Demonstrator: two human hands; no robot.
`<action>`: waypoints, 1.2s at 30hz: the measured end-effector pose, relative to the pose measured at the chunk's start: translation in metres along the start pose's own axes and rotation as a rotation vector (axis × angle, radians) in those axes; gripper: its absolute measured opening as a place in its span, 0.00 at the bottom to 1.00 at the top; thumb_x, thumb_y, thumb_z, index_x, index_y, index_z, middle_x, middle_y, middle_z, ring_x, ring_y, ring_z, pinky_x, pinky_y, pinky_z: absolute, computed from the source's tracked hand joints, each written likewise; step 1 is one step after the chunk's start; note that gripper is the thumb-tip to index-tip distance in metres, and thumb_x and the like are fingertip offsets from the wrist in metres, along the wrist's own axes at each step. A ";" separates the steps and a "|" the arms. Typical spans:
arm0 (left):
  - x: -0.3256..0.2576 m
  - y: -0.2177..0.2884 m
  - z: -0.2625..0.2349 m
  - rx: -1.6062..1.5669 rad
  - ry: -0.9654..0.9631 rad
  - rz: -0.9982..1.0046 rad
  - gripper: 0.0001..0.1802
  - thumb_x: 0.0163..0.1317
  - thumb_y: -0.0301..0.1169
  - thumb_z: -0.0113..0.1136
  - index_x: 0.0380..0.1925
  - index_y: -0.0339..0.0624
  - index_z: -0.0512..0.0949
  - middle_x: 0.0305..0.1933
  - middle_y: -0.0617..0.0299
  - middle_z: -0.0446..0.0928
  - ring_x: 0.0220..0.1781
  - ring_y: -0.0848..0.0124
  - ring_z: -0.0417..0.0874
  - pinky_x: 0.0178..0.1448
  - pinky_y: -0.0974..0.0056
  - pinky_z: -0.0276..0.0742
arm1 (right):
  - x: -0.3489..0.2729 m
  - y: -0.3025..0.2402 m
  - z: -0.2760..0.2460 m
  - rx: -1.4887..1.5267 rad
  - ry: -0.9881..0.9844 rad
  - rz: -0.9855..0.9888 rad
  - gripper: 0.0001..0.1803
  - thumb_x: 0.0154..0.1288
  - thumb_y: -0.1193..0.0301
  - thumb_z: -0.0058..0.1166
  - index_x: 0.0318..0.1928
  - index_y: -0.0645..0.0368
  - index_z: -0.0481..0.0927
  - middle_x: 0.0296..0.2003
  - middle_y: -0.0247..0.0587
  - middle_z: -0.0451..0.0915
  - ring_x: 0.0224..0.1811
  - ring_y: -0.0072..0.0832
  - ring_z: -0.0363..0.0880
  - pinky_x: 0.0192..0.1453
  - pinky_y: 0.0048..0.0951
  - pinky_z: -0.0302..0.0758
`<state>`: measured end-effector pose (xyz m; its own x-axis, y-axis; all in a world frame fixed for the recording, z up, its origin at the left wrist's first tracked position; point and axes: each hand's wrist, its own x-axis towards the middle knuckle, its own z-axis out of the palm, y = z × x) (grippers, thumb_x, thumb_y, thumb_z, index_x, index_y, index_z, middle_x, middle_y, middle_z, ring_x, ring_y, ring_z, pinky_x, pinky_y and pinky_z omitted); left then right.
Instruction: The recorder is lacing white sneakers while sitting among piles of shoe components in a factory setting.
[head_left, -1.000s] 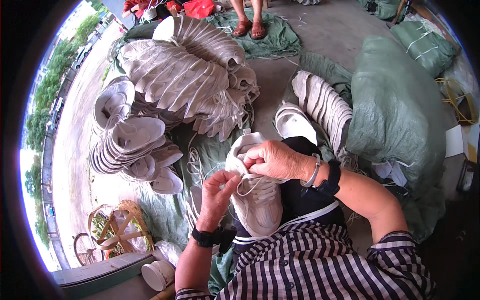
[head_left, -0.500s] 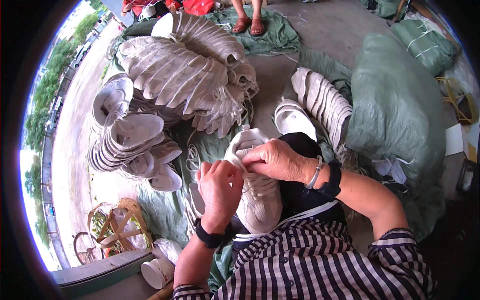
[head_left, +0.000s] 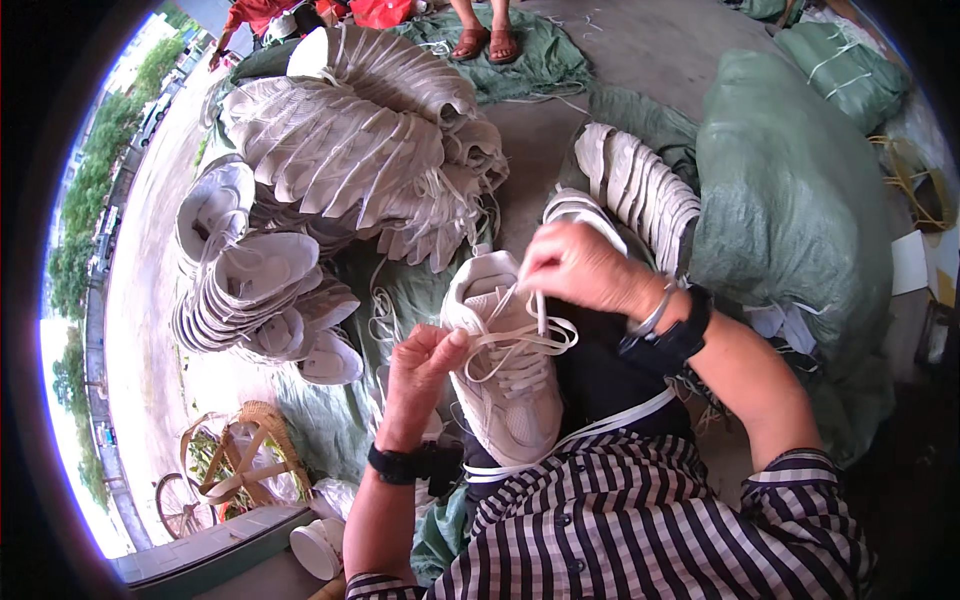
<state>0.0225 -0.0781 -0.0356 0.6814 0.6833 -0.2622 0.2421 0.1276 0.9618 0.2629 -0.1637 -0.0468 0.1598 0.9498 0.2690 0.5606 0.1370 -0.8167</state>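
Fanned stacks of pale sneakers (head_left: 300,200) partly overlap, hiding their lower layers. The left hand (head_left: 420,370) pinches a white flat lace (head_left: 510,345); the right hand (head_left: 575,265) grips its other strand above the white mesh sneaker (head_left: 505,400) on the lap. Green tarpaulin (head_left: 790,200) covers concrete ground.

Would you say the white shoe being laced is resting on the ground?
No, the white shoe lies on the person's lap while both hands pull its lace.

Standing person (head_left: 485,30) cut off above the ankles by the top edge
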 end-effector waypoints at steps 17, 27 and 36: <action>-0.020 0.010 0.023 -0.091 -0.007 -0.070 0.10 0.59 0.25 0.59 0.39 0.36 0.70 0.36 0.66 0.76 0.33 0.81 0.74 0.37 0.76 0.68 | -0.049 -0.034 -0.003 0.399 -0.338 0.753 0.15 0.66 0.64 0.50 0.35 0.66 0.76 0.15 0.35 0.74 0.09 0.16 0.66 0.12 0.18 0.62; -0.014 0.023 0.027 -0.130 0.120 -0.217 0.16 0.64 0.44 0.51 0.35 0.42 0.74 0.23 0.68 0.74 0.22 0.81 0.67 0.30 0.75 0.60 | -0.049 -0.028 0.001 0.415 -0.392 0.728 0.11 0.64 0.68 0.51 0.30 0.65 0.75 0.14 0.34 0.74 0.08 0.15 0.65 0.12 0.17 0.61; -0.028 -0.001 0.017 -0.296 0.003 -0.056 0.09 0.57 0.27 0.62 0.22 0.42 0.72 0.24 0.63 0.78 0.27 0.81 0.74 0.36 0.76 0.66 | -0.070 -0.031 -0.005 0.615 -0.450 0.744 0.13 0.65 0.65 0.50 0.29 0.61 0.74 0.13 0.32 0.72 0.08 0.13 0.63 0.11 0.16 0.58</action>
<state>0.0148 -0.1094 -0.0309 0.6706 0.6713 -0.3156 0.0670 0.3690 0.9270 0.2383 -0.2361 -0.0375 -0.0923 0.8524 -0.5146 -0.0813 -0.5216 -0.8493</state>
